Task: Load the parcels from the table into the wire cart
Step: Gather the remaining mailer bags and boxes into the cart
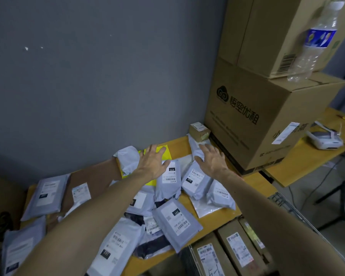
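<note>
parcels (175,220) cover table (215,221); boxes (237,250) lie in wire cart (281,201).

I log: large cardboard box (253,124) blocks the table (213,221) to the right; small taped box (199,131) sits just beside its left foot. Left of the large cardboard box, grey mailers (177,218) crowd the top; open air above them, wall (88,76) behind.

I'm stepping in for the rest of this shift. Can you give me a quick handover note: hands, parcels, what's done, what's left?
Left hand: open, fingers spread over the yellow parcel, holding nothing.
Right hand: open over a grey bag by the small box.
Done: several labelled boxes lie in the wire cart, lower right.
Left: many grey bags cover the table; all need loading.
</note>
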